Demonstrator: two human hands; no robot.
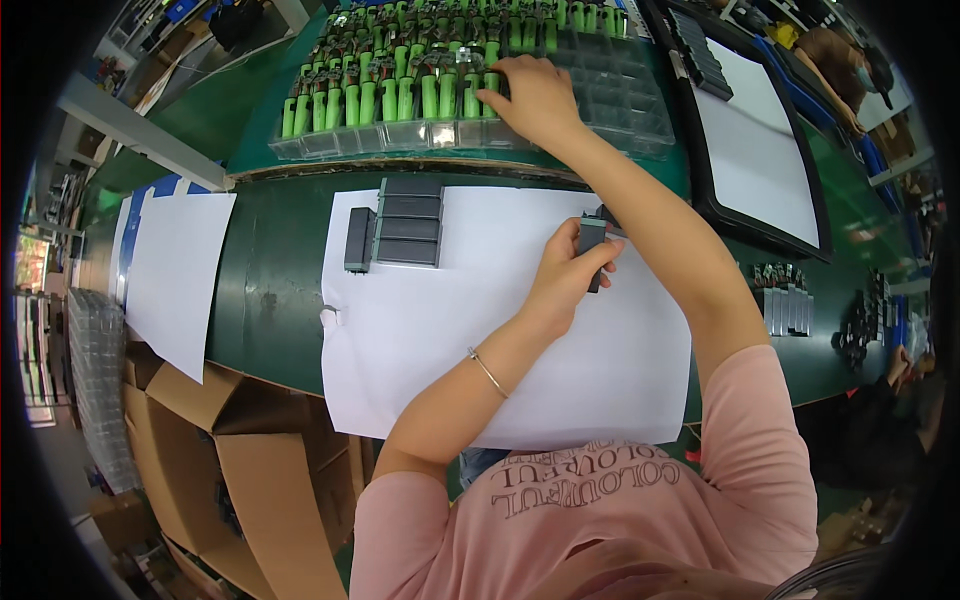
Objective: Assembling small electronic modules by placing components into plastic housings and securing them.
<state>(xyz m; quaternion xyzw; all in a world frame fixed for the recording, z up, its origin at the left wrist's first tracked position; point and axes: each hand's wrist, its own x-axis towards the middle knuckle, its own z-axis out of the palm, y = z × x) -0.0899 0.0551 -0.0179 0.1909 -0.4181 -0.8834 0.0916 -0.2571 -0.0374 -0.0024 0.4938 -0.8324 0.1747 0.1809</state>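
Observation:
My left hand (563, 280) is closed around a narrow dark-grey plastic case (591, 240), held upright over the white paper sheet (480, 360). Part of another dark piece (612, 222) shows beside it, mostly covered by my right forearm. My right hand (540, 97) reaches over a clear compartment tray (430, 135) of green battery cells with wiring on top. Its thumb and fingers close on a green battery cell (490, 82) at the right end of the near row; the fingertips are partly hidden. Several dark cases (408, 225) lie side by side at the paper's upper left, with a separate one (358, 240) beside them.
A black-rimmed tray with a white liner (760, 150) stands at the right, a dark case on its edge. Farther right lie small grey parts (787, 305). White sheets (175, 270) hang over the left table edge, above open cardboard boxes (270, 490). Another person (835, 65) is at the far right.

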